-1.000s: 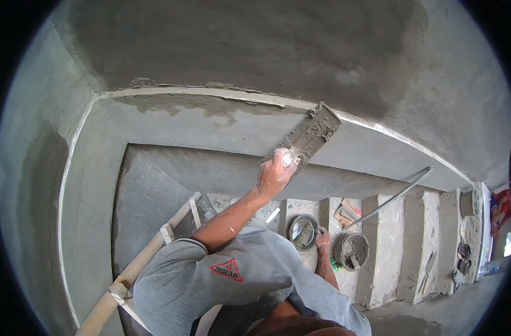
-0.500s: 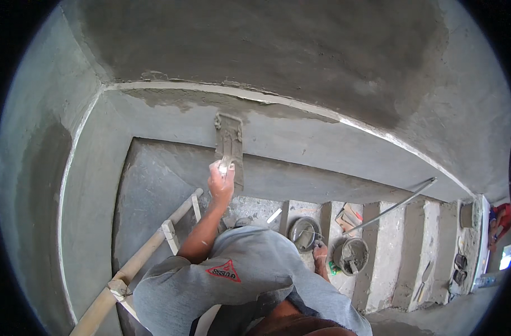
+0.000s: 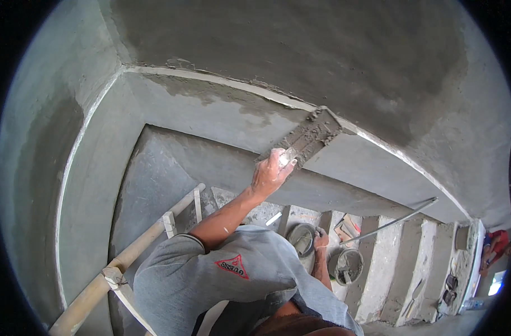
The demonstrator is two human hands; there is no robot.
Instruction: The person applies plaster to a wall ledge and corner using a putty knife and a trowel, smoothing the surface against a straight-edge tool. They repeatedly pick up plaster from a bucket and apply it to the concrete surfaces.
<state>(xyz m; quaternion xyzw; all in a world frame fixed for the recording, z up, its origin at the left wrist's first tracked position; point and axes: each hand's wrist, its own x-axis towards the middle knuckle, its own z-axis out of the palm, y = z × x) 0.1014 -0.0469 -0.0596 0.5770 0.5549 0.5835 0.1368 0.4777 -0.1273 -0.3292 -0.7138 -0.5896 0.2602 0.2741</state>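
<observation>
My left hand (image 3: 271, 175) is wrapped round the handle of a plastering float (image 3: 321, 133), a long rectangular plate spattered with wet grey mortar. The float is tilted, and its far end overlaps the pale strip (image 3: 233, 85) along the wall; I cannot tell whether its face touches the wall. Lower down, my right hand (image 3: 321, 241) is closed at the edge of a round bucket (image 3: 308, 228), with its fingers at the rim or handle. Grey material shows inside that bucket. Close to my right forearm is a second bucket (image 3: 358, 261), holding mortar and a small tool.
Concrete steps (image 3: 378, 263) descend to the right. A long metal bar (image 3: 395, 219) leans across them, near some tile pieces (image 3: 348, 227). A trowel (image 3: 416, 289) and sandals (image 3: 450, 290) lie farther right. Wooden poles (image 3: 141, 246) stand at my left. Another person (image 3: 495, 246) is at the far right.
My left hand has swept the float to the right and up toward the pale strip, turning it from upright to slanted. The view has shifted slightly; my right hand stays by the bucket.
</observation>
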